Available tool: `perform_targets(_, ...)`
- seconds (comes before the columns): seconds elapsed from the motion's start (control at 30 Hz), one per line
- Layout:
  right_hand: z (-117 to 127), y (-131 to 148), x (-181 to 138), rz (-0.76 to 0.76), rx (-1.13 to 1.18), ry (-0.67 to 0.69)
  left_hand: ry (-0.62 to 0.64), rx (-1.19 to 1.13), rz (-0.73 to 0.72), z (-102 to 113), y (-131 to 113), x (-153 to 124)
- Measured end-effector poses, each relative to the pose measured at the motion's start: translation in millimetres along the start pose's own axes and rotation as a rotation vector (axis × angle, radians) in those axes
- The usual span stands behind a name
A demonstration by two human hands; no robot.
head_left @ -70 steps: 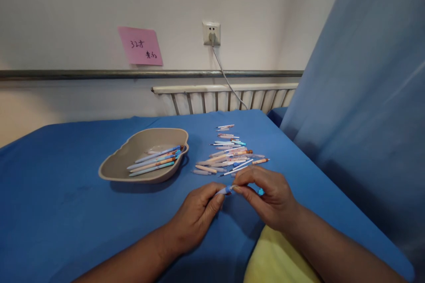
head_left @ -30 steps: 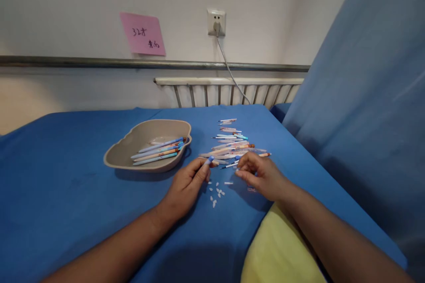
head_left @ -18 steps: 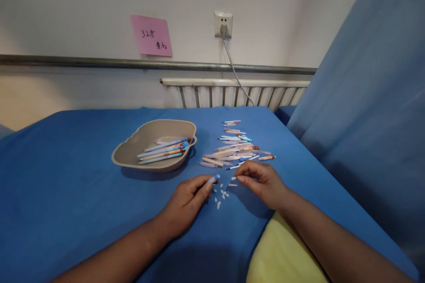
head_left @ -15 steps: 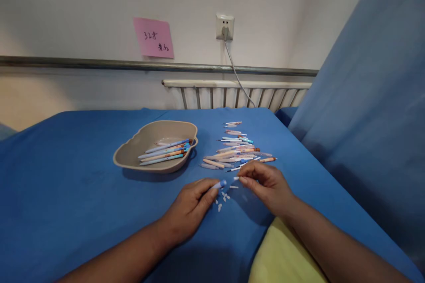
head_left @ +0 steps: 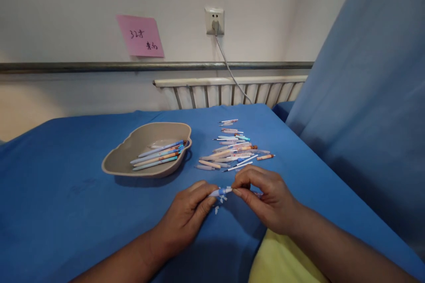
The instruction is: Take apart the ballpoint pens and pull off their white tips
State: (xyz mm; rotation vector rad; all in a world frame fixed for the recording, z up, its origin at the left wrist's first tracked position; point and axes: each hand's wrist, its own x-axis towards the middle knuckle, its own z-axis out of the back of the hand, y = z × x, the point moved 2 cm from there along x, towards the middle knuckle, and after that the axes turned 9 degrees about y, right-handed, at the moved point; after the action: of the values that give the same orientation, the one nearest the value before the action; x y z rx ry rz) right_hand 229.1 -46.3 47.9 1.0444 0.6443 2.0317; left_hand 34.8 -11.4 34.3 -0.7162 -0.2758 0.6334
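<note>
1. Left hand (head_left: 191, 210): grasps a light blue pen barrel (head_left: 216, 193) between thumb and index finger; the barrel's blue end points toward the table's right edge.
2. Right hand (head_left: 267, 196): thumb and fingertips pinch a small white piece (head_left: 229, 189), which meets the blue end of the barrel.
3. Position of the held parts: above the table (head_left: 59, 212), toward its near edge, between the two hands.
4. Small white bits (head_left: 216, 209): lie on the table just beside the left thumb, partly hidden by the hand and barrel.
5. Loose pen parts (head_left: 229, 153): lie in rough rows from near the table's far edge down to the right hand. An orange section with a brown end (head_left: 264, 157) lies at the side facing the right edge.
6. Basin (head_left: 119, 163): stands left of the loose parts, nearer the far edge than the near edge. Several pens (head_left: 156, 159) lie inside, side by side, against its right wall.
</note>
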Motion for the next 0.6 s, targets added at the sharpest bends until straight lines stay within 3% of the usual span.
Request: perform_targets(0.6,-0.9,3.5,-2.4,0.024,-0.057,0.08,0.032,0.064,-0.029,2.4,-4.3,1.4)
